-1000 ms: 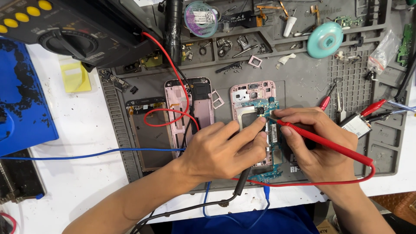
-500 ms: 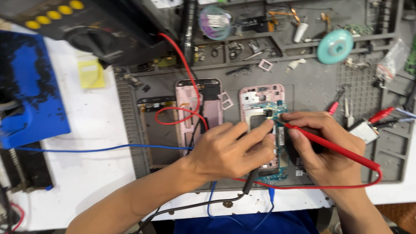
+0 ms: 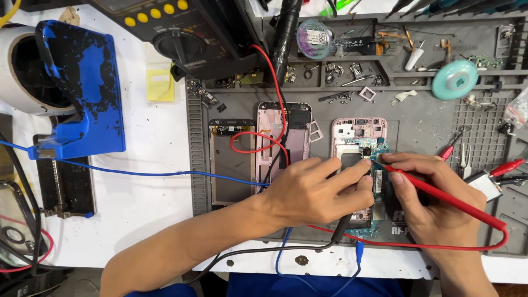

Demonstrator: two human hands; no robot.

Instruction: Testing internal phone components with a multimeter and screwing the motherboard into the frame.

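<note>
An opened pink phone frame (image 3: 356,130) with a teal circuit board (image 3: 378,181) lies on the grey work mat (image 3: 418,118). My left hand (image 3: 313,192) holds a black test probe (image 3: 342,226), its tip hidden under my fingers on the board. My right hand (image 3: 429,192) pinches a red test probe (image 3: 440,195) whose tip touches the board near the top. Red and black leads run back to a black multimeter (image 3: 181,33).
A second pink phone shell (image 3: 291,137) and a dark screen panel (image 3: 228,165) lie left on the mat. A blue holder (image 3: 82,93), a teal tape roll (image 3: 454,80), tweezers (image 3: 466,159), small parts and crocodile clips (image 3: 509,165) surround the work area. A blue wire (image 3: 148,174) crosses the white table.
The camera view has shifted, so everything sits lower and further right in frame. Both hands stay on the phone board with their probes; the red tip barely moves.
</note>
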